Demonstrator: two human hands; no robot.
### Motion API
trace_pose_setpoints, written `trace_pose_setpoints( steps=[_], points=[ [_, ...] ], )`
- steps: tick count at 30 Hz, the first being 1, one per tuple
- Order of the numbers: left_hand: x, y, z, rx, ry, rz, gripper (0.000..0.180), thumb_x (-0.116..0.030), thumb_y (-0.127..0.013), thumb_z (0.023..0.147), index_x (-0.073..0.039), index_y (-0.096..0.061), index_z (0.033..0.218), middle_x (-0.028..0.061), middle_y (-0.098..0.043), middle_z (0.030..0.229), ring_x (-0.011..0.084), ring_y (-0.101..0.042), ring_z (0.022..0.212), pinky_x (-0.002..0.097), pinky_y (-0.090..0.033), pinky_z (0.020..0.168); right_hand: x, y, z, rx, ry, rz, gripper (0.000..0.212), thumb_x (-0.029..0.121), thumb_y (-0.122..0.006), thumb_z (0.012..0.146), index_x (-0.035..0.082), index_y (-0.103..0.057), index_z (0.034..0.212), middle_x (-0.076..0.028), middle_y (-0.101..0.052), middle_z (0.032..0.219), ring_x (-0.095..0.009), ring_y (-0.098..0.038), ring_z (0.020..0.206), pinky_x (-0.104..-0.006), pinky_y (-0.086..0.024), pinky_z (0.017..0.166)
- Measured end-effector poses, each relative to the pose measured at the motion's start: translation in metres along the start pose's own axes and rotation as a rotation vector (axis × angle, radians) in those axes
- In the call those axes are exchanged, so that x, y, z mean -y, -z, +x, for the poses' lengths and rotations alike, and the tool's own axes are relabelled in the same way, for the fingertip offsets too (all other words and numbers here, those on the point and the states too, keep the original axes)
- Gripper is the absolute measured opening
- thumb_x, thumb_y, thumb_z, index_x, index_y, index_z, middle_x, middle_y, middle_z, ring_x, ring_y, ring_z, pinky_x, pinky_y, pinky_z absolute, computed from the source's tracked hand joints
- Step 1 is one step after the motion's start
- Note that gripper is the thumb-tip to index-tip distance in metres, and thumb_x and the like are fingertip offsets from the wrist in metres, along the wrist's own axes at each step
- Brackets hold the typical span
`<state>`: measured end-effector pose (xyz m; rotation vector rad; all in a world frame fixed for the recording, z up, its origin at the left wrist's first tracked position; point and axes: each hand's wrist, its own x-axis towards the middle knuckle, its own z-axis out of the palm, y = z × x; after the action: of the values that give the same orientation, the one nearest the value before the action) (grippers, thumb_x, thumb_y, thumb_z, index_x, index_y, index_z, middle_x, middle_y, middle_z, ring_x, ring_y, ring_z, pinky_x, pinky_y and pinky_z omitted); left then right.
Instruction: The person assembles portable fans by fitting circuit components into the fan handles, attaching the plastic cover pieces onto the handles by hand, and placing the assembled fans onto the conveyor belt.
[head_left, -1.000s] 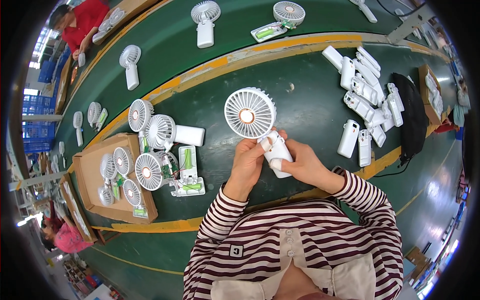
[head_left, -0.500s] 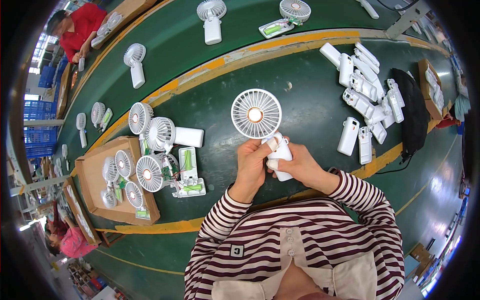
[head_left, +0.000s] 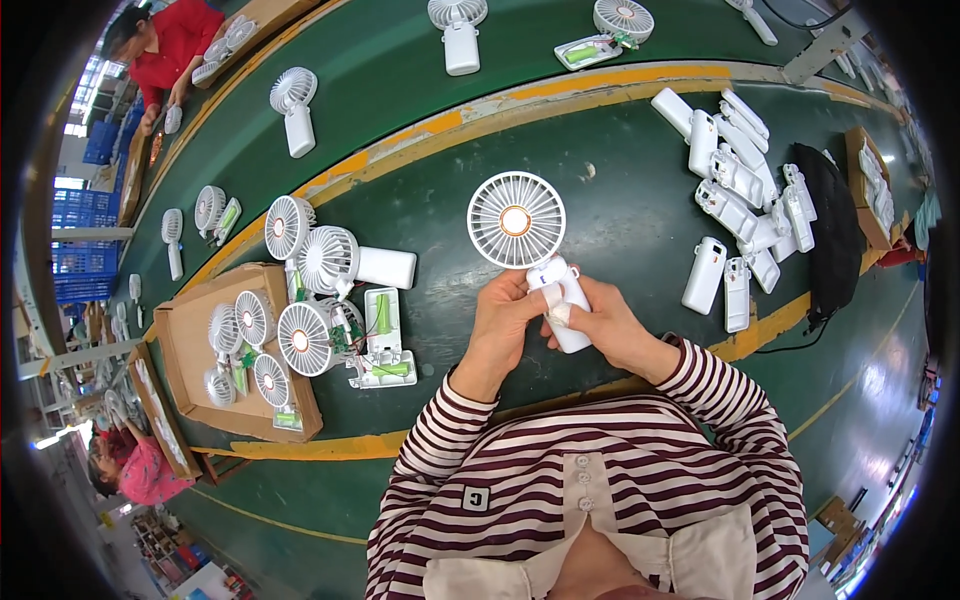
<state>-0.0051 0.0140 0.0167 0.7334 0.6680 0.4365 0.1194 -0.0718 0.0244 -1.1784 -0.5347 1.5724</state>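
Note:
A white handheld fan with a round grille and an orange ring at its centre is in front of me, grille up. My left hand closes on its handle from the left, thumb across the upper part. From the other side, my right hand grips the lower handle, its thumb pressed on the front near the left thumb. Both thumbs carry a pale wrap. Fingers behind the handle are mostly hidden. Left of my hands lie open fans showing green circuit boards and green battery cells.
A cardboard tray with more fans sits at the left. White handle shells are piled at the right, beside a black bag. Beyond the yellow edge, a green belt carries several fans. A person in red works at far left.
Fans on the far belt have shifted to the right. My thumbs have moved slightly on the handle, and the fan is tilted a little differently. Both hands still hold it.

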Motion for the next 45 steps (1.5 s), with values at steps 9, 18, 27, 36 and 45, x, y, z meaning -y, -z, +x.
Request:
trace_pose_setpoints(
  steps=[9, 18, 27, 36, 45],
  points=[
    [-0.001, -0.009, -0.001, -0.091, -0.02, 0.022, 0.028, -0.003, -0.059, 0.078, 0.001, -0.055, 0.106, 0.0053, -0.062, 0.089, 0.0081, -0.055, 0.066, 0.0192, -0.041, 0.048, -0.001, -0.001, 0.003, -0.012, -0.037, -0.007, 0.026, 0.009, -0.056, 0.08, -0.003, -0.049, 0.102, -0.009, -0.058, 0.083, -0.015, -0.059, 0.067, -0.0258, -0.051, 0.06],
    [0.003, -0.011, 0.007, -0.096, -0.089, 0.057, 0.023, -0.003, -0.054, 0.08, 0.002, -0.057, 0.102, 0.0056, -0.062, 0.083, 0.0085, -0.055, 0.058, 0.0193, -0.038, 0.041, 0.001, 0.001, 0.009, -0.039, -0.011, 0.028, 0.024, 0.009, -0.055, 0.081, -0.003, -0.05, 0.101, -0.009, -0.058, 0.083, -0.014, -0.059, 0.067, -0.025, -0.05, 0.058],
    [-0.048, -0.024, 0.057, 0.023, -0.128, -0.017, 0.034, -0.006, -0.047, 0.076, 0.007, -0.046, 0.108, 0.0177, -0.058, 0.101, 0.0293, -0.059, 0.092, 0.0375, -0.049, 0.081, 0.042, 0.023, -0.007, 0.019, -0.069, -0.077, 0.035, 0.016, -0.054, 0.084, -0.006, -0.047, 0.11, -0.011, -0.06, 0.086, -0.017, -0.06, 0.074, -0.0251, -0.049, 0.06],
    [-0.16, 0.052, 0.217, -0.841, -0.544, 1.171, 0.037, -0.021, -0.068, 0.065, -0.006, -0.059, 0.097, 0.0186, -0.062, 0.089, 0.0337, -0.059, 0.085, 0.0376, -0.046, 0.073, 0.123, 0.122, 0.014, -0.373, 0.246, -0.66, 0.04, 0.021, -0.062, 0.076, -0.003, -0.054, 0.106, -0.008, -0.06, 0.066, -0.012, -0.055, 0.058, -0.0268, -0.044, 0.053],
    [-0.164, -0.011, 0.246, -0.656, -0.497, 1.517, 0.041, -0.03, -0.07, 0.061, -0.002, -0.06, 0.09, 0.0202, -0.053, 0.104, 0.0334, -0.055, 0.095, 0.0399, -0.045, 0.083, 0.251, 0.422, 0.149, -1.149, 0.277, -1.735, 0.031, 0.027, -0.048, 0.078, -0.001, -0.059, 0.087, -0.024, -0.06, 0.087, -0.039, -0.059, 0.084, -0.0435, -0.048, 0.073]
  ],
)
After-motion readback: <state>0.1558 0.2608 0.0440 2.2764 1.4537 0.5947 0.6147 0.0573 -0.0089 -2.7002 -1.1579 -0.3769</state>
